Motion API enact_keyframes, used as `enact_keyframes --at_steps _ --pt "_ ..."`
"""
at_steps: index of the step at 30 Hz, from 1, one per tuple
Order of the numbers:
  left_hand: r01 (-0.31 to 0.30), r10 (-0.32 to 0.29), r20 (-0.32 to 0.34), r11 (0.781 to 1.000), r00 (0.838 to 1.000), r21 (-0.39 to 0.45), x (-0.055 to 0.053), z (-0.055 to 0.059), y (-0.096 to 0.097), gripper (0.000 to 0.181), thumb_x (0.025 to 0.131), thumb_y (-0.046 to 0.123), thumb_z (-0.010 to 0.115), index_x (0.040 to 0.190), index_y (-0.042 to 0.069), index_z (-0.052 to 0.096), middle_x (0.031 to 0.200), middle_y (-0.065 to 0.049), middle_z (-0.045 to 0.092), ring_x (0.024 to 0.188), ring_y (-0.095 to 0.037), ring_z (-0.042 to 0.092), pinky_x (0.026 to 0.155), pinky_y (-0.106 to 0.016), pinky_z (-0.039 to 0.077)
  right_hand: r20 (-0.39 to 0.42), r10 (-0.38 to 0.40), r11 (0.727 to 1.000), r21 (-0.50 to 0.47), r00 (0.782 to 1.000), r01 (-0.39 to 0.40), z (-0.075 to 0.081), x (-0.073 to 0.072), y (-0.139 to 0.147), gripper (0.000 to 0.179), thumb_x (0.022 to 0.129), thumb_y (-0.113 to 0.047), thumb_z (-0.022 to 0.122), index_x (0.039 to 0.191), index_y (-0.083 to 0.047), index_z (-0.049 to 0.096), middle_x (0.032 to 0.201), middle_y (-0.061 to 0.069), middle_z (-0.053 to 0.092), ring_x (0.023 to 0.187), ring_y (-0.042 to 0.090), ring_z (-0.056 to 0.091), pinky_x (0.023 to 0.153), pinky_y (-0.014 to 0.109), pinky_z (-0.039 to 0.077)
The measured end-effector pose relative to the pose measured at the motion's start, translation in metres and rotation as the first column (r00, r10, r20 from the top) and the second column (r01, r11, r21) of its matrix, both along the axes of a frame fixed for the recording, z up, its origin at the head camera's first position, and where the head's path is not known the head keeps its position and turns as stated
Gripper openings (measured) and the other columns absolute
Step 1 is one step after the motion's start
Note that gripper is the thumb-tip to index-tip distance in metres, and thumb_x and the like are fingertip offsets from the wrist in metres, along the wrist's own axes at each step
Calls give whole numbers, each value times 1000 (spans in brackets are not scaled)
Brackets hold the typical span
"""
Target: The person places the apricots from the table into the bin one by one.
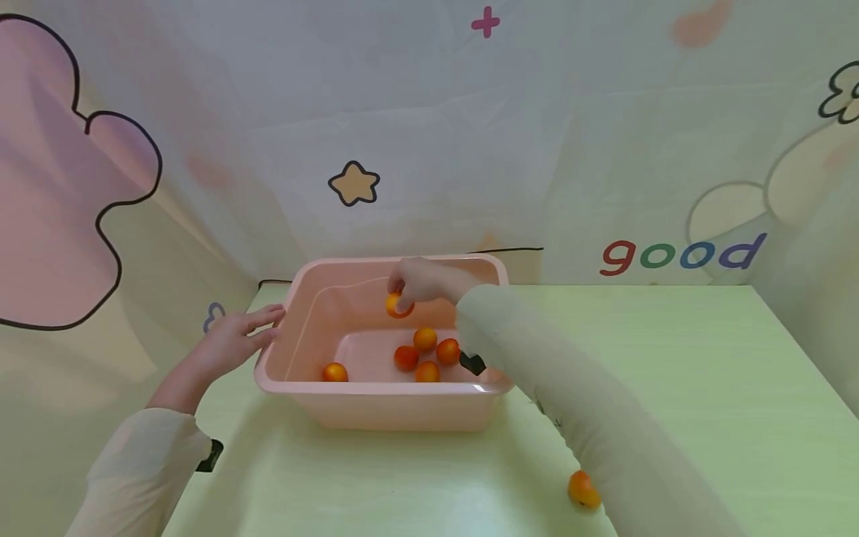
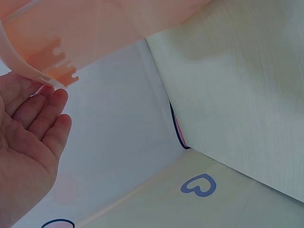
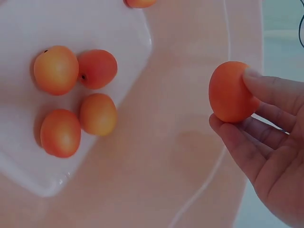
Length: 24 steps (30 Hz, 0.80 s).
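My right hand [image 1: 419,277] pinches an orange-red apricot [image 3: 231,92] between thumb and fingertips, above the floor of a pink plastic basin [image 1: 403,406]. Inside, several more apricots [image 1: 406,359] lie in a loose group toward the right, and a single apricot [image 1: 335,372] sits near the front left. At the basin's left side, my left hand [image 1: 231,343] touches the rim with fairly straight fingers. From the left wrist view, those fingertips [image 2: 60,97] meet the underside of the pink rim [image 2: 28,69].
Another apricot [image 1: 584,490] lies on the pale green table [image 1: 671,373] at the front right, beside my right sleeve [image 1: 570,388]. A printed fabric backdrop [image 1: 429,149] rises behind the table and along its sides.
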<state>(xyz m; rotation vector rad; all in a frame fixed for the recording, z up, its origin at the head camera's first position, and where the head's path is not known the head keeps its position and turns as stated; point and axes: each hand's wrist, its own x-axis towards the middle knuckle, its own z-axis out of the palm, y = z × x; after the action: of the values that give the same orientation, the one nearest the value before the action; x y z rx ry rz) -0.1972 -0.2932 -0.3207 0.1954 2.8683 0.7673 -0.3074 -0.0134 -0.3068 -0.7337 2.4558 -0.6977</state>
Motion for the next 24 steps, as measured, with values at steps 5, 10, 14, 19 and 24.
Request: enact_keyframes --at_steps 5,10,14,19,24 --pt "8 -8 -5 1000 1000 -1 1 2 1 54 90 34 48 136 10 35 142 -16 30 124 -46 30 91 -62 31 79 -74 995 -54 994 79 -2 9 -2 25 80 -12 64 105 -14 60 104 1 56 96 21 49 85 32 46" --pt "16 -16 -12 1000 1000 -3 1 2 1 53 90 33 48 135 9 35 142 -16 30 124 -46 30 91 -62 31 454 -386 879 -83 803 469 43 69 5 19 81 -21 55 99 -22 58 115 0 47 98 24 46 71 37 44" --pt "13 -13 -16 1000 1000 -5 0 1 0 53 90 33 48 136 9 35 142 -15 30 124 -46 30 92 -62 30 606 -528 726 -42 595 687 61 99 10 14 70 -25 54 84 -24 56 112 0 47 72 24 54 61 34 43" --pt "-1 1 -5 1000 1000 8 0 0 -1 53 90 32 49 136 10 35 143 -14 29 125 -45 29 91 -62 30 633 -520 714 -46 573 699 53 97 10 10 64 -24 52 74 -24 53 104 1 51 55 21 50 55 31 41" --pt "-11 11 7 1000 1000 14 0 0 0 53 90 33 49 136 11 34 143 -13 29 125 -45 29 90 -63 30 633 -518 713 -52 576 699 49 96 6 20 65 -24 52 85 -23 55 108 1 50 55 21 48 56 31 41"
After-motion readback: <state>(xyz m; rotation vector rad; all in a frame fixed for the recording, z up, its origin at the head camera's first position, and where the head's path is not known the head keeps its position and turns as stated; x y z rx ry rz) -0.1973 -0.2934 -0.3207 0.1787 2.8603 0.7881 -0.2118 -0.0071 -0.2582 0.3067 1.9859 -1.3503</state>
